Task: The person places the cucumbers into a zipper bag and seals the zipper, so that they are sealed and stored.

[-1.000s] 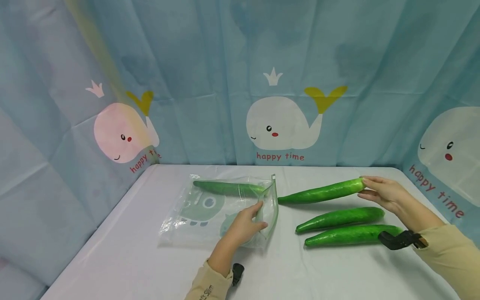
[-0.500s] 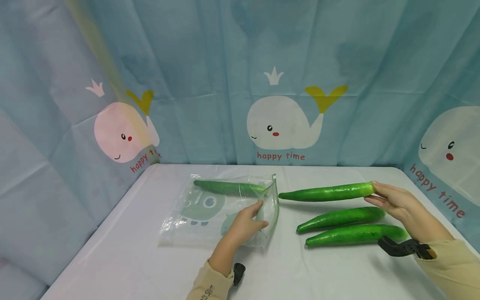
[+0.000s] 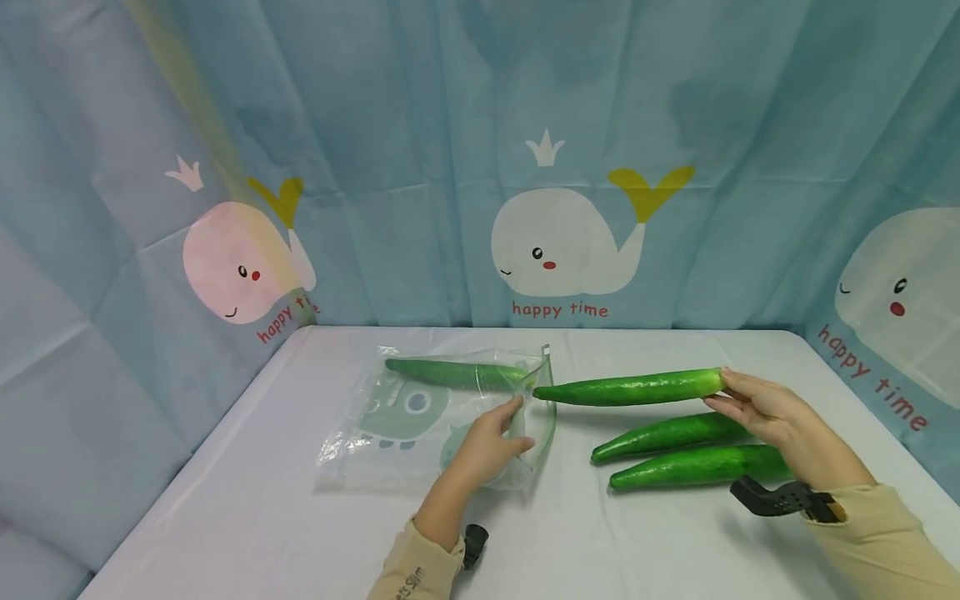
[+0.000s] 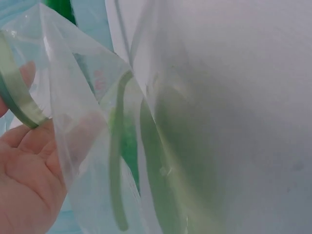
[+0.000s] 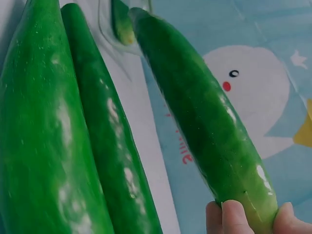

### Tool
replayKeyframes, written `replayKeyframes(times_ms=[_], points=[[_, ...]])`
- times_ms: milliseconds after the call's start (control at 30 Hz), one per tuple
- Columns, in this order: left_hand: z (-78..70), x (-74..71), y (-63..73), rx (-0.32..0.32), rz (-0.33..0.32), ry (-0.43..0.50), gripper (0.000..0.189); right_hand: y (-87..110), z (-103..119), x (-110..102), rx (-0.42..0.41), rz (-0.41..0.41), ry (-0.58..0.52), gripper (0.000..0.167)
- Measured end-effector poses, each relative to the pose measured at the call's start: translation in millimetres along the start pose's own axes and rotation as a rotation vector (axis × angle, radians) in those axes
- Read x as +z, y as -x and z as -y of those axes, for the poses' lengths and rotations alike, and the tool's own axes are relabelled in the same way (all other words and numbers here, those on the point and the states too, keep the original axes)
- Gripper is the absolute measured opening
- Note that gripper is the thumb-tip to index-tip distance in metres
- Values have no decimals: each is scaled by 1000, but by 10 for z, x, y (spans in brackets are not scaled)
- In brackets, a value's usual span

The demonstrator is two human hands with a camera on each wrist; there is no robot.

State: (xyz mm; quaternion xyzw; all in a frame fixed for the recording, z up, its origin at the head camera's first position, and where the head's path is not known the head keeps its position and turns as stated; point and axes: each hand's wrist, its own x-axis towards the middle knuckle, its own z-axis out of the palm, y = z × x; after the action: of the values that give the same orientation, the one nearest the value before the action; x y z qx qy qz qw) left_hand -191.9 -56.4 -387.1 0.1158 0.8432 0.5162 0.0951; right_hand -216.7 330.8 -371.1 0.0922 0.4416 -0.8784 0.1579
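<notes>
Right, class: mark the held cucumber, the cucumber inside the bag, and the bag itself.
Held cucumber (image 3: 628,389), head view: middle of its length.
Bagged cucumber (image 3: 453,373), head view: mid-length, seen through the plastic.
Bag (image 3: 405,419), head view: the green figure printed on it.

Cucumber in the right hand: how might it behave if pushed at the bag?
The held cucumber is probably stiff: gripped at one end by the right hand, it shows no sag. Its glossy skin may slip. Pinched far from its tip, it could swivel if that catches on the clear bag.
</notes>
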Motion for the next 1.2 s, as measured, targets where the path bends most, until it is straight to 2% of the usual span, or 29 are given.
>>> replayKeyframes(times_ms=[300,433,733,1033,1133,1200], points=[[7,-44,7,-33,-38,204,67,-33,-108,45,50,0,-76,26],[-1,-48,15,-34,-46,257,68,-53,-149,80,61,6,-98,27],[-13,-36,31,-28,-58,308,67,-103,-235,155,90,43,-111,24],[-19,-32,23,-15,-62,328,68,-162,-299,200,129,30,-151,27],[-27,-35,24,-17,-67,332,68,-206,-320,185,131,22,-148,23],[-28,-36,27,-17,-71,330,68,-251,-339,140,131,40,-141,12]])
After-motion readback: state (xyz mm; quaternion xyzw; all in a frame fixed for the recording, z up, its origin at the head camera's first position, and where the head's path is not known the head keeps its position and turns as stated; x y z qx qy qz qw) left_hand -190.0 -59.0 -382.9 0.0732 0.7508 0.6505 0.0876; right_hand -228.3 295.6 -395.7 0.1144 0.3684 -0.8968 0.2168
